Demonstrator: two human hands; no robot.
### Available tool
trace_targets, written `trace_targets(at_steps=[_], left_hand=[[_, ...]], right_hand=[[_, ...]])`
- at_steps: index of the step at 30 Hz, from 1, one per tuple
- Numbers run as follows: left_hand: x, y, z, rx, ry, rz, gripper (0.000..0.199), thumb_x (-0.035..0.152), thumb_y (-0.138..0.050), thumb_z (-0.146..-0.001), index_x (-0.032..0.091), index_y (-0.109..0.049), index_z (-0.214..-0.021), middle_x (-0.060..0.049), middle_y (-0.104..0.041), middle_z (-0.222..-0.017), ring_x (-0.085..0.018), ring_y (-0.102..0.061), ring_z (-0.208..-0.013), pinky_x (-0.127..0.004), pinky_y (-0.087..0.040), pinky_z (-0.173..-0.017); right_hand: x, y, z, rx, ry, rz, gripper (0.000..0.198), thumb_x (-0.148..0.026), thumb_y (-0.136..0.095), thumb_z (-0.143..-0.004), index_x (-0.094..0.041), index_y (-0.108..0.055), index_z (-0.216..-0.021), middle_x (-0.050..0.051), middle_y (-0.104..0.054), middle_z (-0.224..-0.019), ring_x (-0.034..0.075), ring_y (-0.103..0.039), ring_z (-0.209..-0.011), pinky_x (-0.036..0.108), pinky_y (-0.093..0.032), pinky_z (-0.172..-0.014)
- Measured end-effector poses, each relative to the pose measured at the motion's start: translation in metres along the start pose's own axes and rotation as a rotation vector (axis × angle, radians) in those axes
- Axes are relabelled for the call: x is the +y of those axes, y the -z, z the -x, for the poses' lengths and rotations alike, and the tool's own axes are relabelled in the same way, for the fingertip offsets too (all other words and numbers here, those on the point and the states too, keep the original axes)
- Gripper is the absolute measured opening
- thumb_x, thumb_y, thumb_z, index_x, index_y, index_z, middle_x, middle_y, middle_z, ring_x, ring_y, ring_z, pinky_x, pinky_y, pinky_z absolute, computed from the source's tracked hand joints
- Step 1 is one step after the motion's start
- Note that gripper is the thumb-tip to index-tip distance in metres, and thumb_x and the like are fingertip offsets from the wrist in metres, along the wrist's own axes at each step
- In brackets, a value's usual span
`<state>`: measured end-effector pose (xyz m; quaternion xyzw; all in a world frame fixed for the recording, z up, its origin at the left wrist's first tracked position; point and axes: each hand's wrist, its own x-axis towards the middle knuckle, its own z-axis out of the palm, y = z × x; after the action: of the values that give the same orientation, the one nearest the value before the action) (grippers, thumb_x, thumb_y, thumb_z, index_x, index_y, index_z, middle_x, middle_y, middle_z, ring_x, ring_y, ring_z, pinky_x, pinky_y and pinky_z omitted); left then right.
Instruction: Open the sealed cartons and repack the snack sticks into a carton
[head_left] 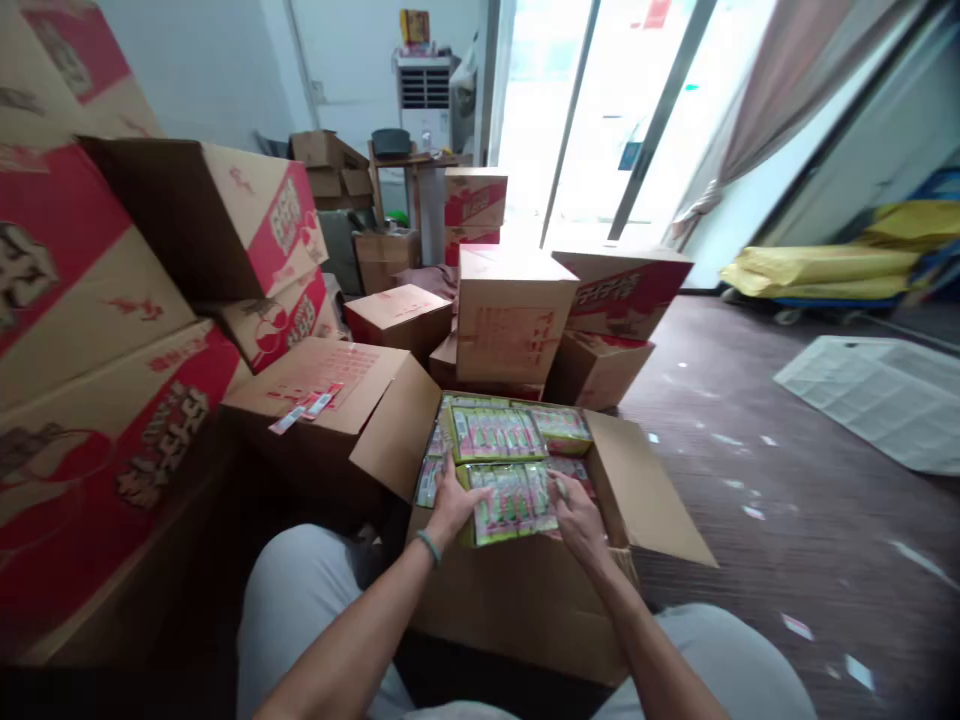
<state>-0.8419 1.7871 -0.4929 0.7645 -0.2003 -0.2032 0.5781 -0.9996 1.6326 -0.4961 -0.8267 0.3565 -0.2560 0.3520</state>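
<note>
Seated before an open carton [525, 590] on the floor, I grip a green pack of drink boxes [512, 503] at its near end, left hand [452, 507] closed on its left side, right hand [576, 518] closed on its right. The pack sits at the carton's top, just in front of another pack [495, 432]. Red-printed cartons [112, 330] are stacked at my left.

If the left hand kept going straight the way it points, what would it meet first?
The left hand already grips the near green snack pack in the open carton. Pointing forward and right, it would probably meet the second green pack just behind; depth is unclear.
</note>
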Motion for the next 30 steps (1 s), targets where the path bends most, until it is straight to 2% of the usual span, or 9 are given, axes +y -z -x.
trace_targets(at_steps=[5, 8, 11, 14, 17, 19, 21, 25, 30], left_hand=[[0.0, 0.017, -0.009, -0.175, -0.218, -0.114, 0.105, 0.031, -0.078, -0.06, 0.015, -0.025, -0.148, -0.012, -0.051, -0.122, -0.03, -0.047, -0.119, -0.041, -0.034, -0.107], [0.011, 0.017, -0.009, -0.29, -0.361, -0.182, 0.104, 0.028, -0.073, -0.064, 0.016, -0.018, -0.151, -0.013, -0.044, -0.124, -0.029, -0.044, -0.119, -0.041, -0.034, -0.107], [0.019, 0.013, -0.005, -0.434, -0.544, -0.179, 0.106, 0.025, -0.069, -0.066, 0.021, -0.008, -0.152, -0.011, -0.044, -0.123, -0.027, -0.044, -0.117, -0.041, -0.036, -0.106], [0.006, 0.019, 0.001, -0.395, -0.545, -0.16, 0.109, 0.027, -0.068, -0.068, 0.023, 0.002, -0.152, -0.012, -0.042, -0.131, -0.028, -0.042, -0.122, -0.044, -0.035, -0.107], [-0.027, 0.035, 0.001, -0.36, -0.482, -0.236, 0.111, 0.031, -0.07, -0.068, 0.02, 0.001, -0.152, -0.016, -0.032, -0.146, -0.034, -0.031, -0.135, -0.049, -0.03, -0.111], [-0.051, 0.046, -0.001, -0.358, -0.451, -0.282, 0.108, 0.032, -0.073, -0.066, 0.018, -0.009, -0.152, -0.018, -0.029, -0.149, -0.036, -0.026, -0.139, -0.051, -0.027, -0.113], [-0.068, 0.052, -0.004, -0.344, -0.424, -0.287, 0.102, 0.032, -0.075, -0.064, 0.016, -0.019, -0.149, -0.019, -0.032, -0.147, -0.036, -0.028, -0.139, -0.052, -0.026, -0.114], [-0.077, 0.053, -0.007, -0.322, -0.412, -0.271, 0.096, 0.028, -0.075, -0.063, 0.012, -0.027, -0.144, -0.02, -0.037, -0.143, -0.035, -0.034, -0.136, -0.051, -0.029, -0.114], [-0.076, 0.049, -0.003, -0.294, -0.463, -0.265, 0.088, 0.03, -0.073, -0.065, 0.013, -0.031, -0.14, -0.018, -0.042, -0.138, -0.032, -0.039, -0.132, -0.048, -0.033, -0.112]], right_hand=[[-0.035, -0.019, -0.038, -0.024, 0.184, 0.161, 0.047, -0.046, -0.034, -0.094, -0.025, -0.059, -0.127, 0.007, -0.056, -0.128, 0.019, -0.058, -0.106, 0.029, -0.046, -0.091], [-0.041, -0.025, -0.07, -0.117, 0.09, 0.278, 0.043, -0.044, -0.039, -0.093, -0.025, -0.062, -0.123, 0.008, -0.061, -0.12, 0.019, -0.059, -0.102, 0.026, -0.046, -0.084], [-0.035, -0.034, -0.093, -0.261, -0.041, 0.334, 0.034, -0.046, -0.051, -0.087, -0.021, -0.072, -0.096, 0.009, -0.068, -0.097, 0.022, -0.062, -0.091, 0.026, -0.046, -0.075], [-0.028, -0.035, -0.101, -0.24, -0.09, 0.319, 0.037, -0.047, -0.046, -0.09, -0.018, -0.069, -0.093, 0.009, -0.068, -0.093, 0.021, -0.063, -0.087, 0.026, -0.045, -0.075], [-0.029, -0.024, -0.089, -0.161, -0.088, 0.304, 0.042, -0.042, -0.032, -0.095, -0.014, -0.057, -0.115, 0.012, -0.062, -0.113, 0.02, -0.059, -0.101, 0.027, -0.043, -0.084], [-0.035, -0.014, -0.072, -0.167, -0.026, 0.299, 0.04, -0.042, -0.03, -0.097, -0.015, -0.049, -0.12, 0.011, -0.061, -0.113, 0.019, -0.058, -0.098, 0.027, -0.042, -0.082], [-0.046, -0.007, -0.05, -0.246, 0.093, 0.325, 0.035, -0.042, -0.03, -0.097, -0.019, -0.047, -0.118, 0.007, -0.062, -0.105, 0.018, -0.059, -0.088, 0.026, -0.041, -0.076], [-0.075, -0.01, -0.013, -0.461, 0.334, 0.526, 0.027, -0.038, -0.03, -0.099, -0.019, -0.048, -0.107, 0.005, -0.063, -0.092, 0.017, -0.057, -0.073, 0.025, -0.034, -0.063], [-0.111, -0.036, 0.0, -0.648, 0.553, 0.772, 0.019, -0.025, -0.036, -0.096, -0.02, -0.054, -0.09, 0.003, -0.063, -0.08, 0.016, -0.058, -0.07, 0.025, -0.03, -0.059]])
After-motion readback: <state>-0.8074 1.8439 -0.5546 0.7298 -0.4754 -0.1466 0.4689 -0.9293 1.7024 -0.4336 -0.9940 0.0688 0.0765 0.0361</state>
